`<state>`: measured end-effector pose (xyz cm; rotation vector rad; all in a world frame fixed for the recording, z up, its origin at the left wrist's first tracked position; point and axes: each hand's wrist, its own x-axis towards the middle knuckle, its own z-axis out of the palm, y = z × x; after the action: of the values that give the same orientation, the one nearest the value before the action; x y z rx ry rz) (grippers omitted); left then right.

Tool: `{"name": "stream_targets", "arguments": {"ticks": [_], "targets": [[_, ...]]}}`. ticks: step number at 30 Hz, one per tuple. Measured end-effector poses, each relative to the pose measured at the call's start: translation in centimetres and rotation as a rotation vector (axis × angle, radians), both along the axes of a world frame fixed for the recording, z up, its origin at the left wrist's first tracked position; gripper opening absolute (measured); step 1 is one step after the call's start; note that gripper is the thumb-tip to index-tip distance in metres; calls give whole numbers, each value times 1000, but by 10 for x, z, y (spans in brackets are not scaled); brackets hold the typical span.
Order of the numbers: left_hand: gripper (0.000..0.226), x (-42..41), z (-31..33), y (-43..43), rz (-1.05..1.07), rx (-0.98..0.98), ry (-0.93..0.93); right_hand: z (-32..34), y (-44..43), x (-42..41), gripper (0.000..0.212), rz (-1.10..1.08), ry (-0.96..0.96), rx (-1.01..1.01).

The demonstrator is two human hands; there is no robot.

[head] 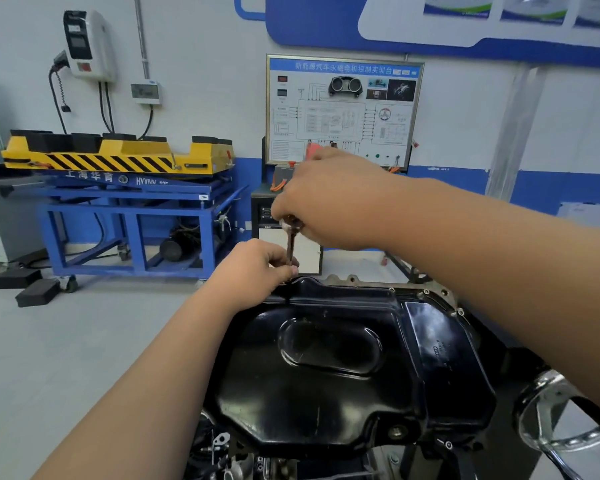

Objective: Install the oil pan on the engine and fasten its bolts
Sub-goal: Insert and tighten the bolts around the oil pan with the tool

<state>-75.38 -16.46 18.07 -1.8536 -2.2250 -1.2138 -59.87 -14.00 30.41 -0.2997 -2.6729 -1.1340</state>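
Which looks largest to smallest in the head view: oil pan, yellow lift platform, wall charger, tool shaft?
1. oil pan
2. yellow lift platform
3. wall charger
4. tool shaft
The pan is nearest the camera, so this is apparent size only; the real platform may well be bigger.

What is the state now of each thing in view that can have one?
oil pan: seated on the engine.
tool: upright at the pan's far rim.
left hand: pinches the tool's shaft.
right hand: grips the tool's top.
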Motion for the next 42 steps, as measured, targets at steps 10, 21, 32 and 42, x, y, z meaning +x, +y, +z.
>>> {"name": "stream_targets", "arguments": {"ticks": [10, 21, 32, 42], "targets": [[12, 3, 1, -3, -22, -51, 34, -6, -9, -4, 30, -63, 44, -124], [18, 6, 0, -4, -15, -58, 72, -17, -13, -9, 40, -33, 139, -207], [31, 0, -3, 2, 29, -86, 67, -16, -11, -11, 46, -104, 248, -218], [14, -2, -2, 1, 12, -90, 18, -1, -5, -10, 35, -41, 51, -170]]}}
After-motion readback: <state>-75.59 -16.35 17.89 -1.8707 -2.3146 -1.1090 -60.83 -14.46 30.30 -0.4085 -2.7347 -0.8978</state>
